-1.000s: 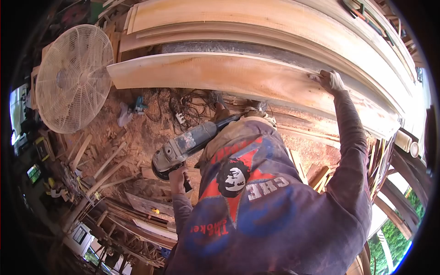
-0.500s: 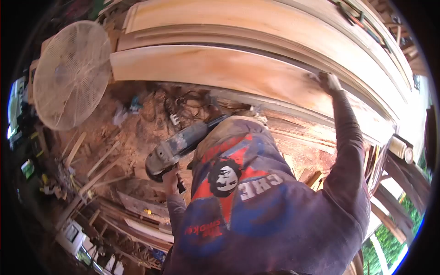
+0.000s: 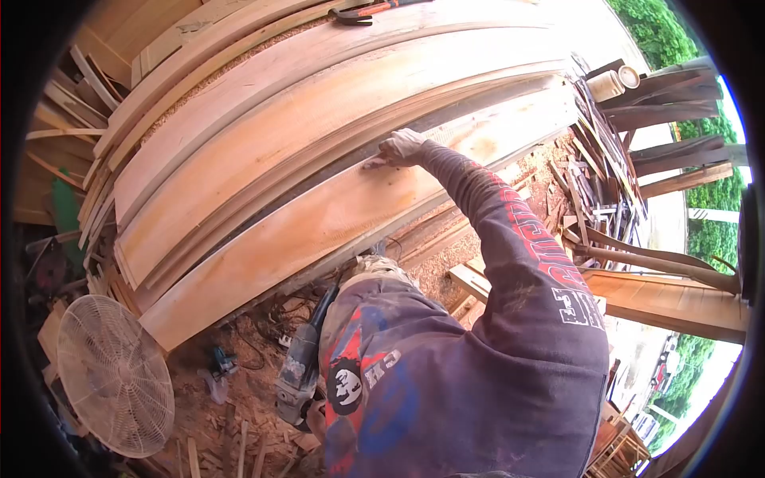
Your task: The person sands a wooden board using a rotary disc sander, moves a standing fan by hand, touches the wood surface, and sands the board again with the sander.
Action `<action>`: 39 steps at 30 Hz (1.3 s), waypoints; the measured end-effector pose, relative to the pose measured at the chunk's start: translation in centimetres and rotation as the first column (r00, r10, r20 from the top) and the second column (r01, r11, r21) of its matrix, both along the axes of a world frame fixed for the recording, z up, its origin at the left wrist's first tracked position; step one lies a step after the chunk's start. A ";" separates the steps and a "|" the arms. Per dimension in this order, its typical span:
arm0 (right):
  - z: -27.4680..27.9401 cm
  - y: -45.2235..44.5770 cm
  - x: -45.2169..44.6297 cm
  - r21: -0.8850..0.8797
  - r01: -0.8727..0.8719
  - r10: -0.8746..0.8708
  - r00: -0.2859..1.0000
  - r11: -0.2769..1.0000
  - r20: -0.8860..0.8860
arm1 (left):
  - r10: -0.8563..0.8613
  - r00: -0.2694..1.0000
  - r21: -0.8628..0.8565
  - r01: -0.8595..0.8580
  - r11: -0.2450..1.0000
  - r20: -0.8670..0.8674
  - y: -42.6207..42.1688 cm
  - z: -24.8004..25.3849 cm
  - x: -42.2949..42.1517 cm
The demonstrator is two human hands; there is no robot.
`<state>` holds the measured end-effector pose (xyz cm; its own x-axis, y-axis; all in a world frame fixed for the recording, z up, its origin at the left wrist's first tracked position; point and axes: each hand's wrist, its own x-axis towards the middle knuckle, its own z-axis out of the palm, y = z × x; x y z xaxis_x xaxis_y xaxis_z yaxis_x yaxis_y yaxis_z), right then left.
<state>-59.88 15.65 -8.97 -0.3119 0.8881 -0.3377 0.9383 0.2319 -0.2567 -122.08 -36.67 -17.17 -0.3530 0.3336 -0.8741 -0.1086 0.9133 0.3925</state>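
Note:
A long pale board lies along the near side of the bench. My right hand is on its far edge, fingers curled over the wood; what they grip, if anything, is hard to make out. Low beside my body, my left hand is partly hidden by the shirt and sits at the head of a grey power grinder. The grinder hangs upright against my left side, its body angled up toward my waist. Its disc is hidden.
More long boards are stacked beyond the near one, with a red and black tool on top. A round fan stands at the lower left. Offcuts, cables and sawdust cover the floor. A jar is at the right end.
The view has swung to the right, showing more of the right end and the outdoors. My right hand remains at the board's far edge; my left hand stays with the grinder.

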 end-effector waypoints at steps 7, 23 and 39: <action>0.0 -1.7 -2.0 0.146 -0.121 0.112 0.991 0.982 0.069 | 0.236 0.972 0.000 -0.236 0.972 0.015 1.7 2.1 1.8; -0.8 -6.1 -29.1 0.138 -0.615 0.615 0.787 0.777 0.047 | 0.513 0.853 -0.141 -0.499 0.855 0.093 4.3 6.8 5.8; -5.9 -3.1 -39.8 0.118 -0.525 0.524 0.851 0.843 0.040 | 0.641 0.751 -0.210 -0.609 0.765 0.157 -0.4 4.6 5.4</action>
